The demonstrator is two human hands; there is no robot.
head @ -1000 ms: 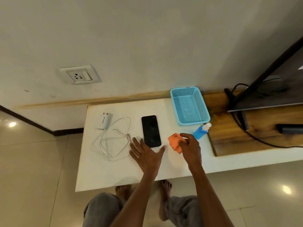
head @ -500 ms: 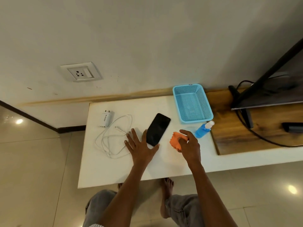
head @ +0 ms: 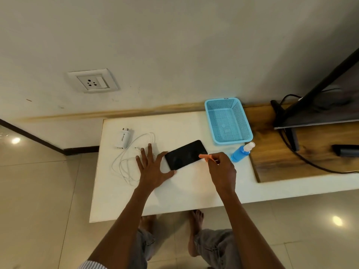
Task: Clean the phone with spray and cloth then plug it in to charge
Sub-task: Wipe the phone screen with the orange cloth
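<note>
**Phone swung round under the left hand, cloth brought to its edge**

Compared with a second ago, the phone no longer lies straight on the bench: it has been turned so its long side runs slantwise, its near corner sitting in the gap between thumb and forefinger of the left hand. That hand's grip is open, fingers spread flat, thumb along the phone's near edge, steadying rather than holding it.

The right hand has come in from the side with its grip pinched closed on the orange cloth, which now pokes out past the fingertips and overlaps the phone's far end. Half a second ago the cloth sat just beside the phone, apart from it.

The spray bottle lies just beyond the right hand, untouched. The cable sits past the left hand's fingers, partly under them, with the charger further out.

By my reading, wiping is about to begin. Whether the screen has been sprayed cannot be told. Charging is not yet started.
</note>
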